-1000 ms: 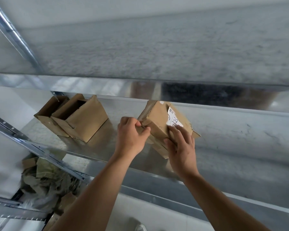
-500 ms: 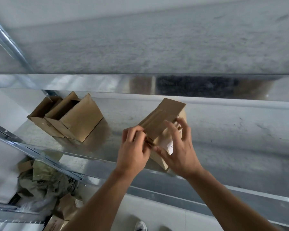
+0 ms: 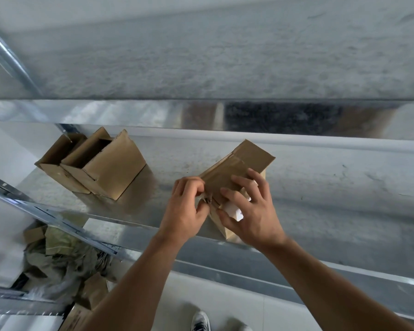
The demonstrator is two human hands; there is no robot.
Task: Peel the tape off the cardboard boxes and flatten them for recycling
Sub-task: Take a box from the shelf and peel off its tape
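Two grips on box (image 3: 251,156) — left hand (image 3: 184,209) | right hand (image 3: 253,212) | white label (image 3: 232,210) illegible

White label (image 3: 233,211) on box (image 3: 246,156): writing illegible.

Two open boxes (image 3: 91,168) sit on shelf (image 3: 320,187), left of held box (image 3: 239,163).

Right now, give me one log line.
left hand: pinches tape | right hand: holds taped box | two open boxes: on shelf, untouched
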